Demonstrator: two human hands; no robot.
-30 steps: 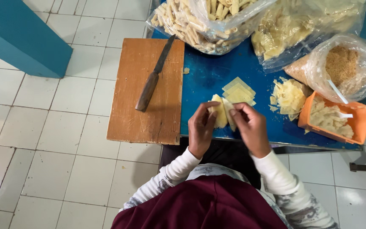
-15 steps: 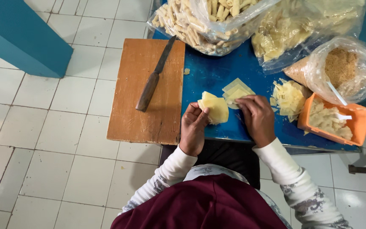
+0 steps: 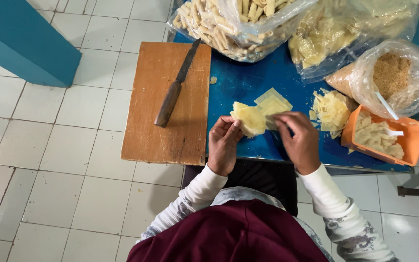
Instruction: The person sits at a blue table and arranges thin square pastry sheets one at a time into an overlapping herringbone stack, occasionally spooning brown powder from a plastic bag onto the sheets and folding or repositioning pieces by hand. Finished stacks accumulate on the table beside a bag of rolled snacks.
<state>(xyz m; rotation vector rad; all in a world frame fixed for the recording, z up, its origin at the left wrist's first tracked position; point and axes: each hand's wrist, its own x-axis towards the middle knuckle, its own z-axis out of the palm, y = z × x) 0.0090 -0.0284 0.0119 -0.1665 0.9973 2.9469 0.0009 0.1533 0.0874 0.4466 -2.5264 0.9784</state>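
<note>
My left hand (image 3: 222,144) holds a pale yellow sheet of dough (image 3: 249,119) above the blue table (image 3: 241,83), the sheet resting on its fingertips. My right hand (image 3: 298,139) hovers just right of it, fingers curled over the edge of a small stack of square yellow sheets (image 3: 272,102) lying on the table. Whether the right fingers pinch a sheet is hidden by the hand.
A wooden cutting board (image 3: 170,104) with a dark-handled knife (image 3: 175,86) lies left of the table. An orange tub (image 3: 382,137) of filling, a pile of folded pieces (image 3: 331,109), and several clear bags (image 3: 238,22) of food crowd the back and right. White tiled floor surrounds.
The two hands, earlier together on one piece, have drawn apart. The left now carries the sheet alone; the right has shifted to the stack of squares.
</note>
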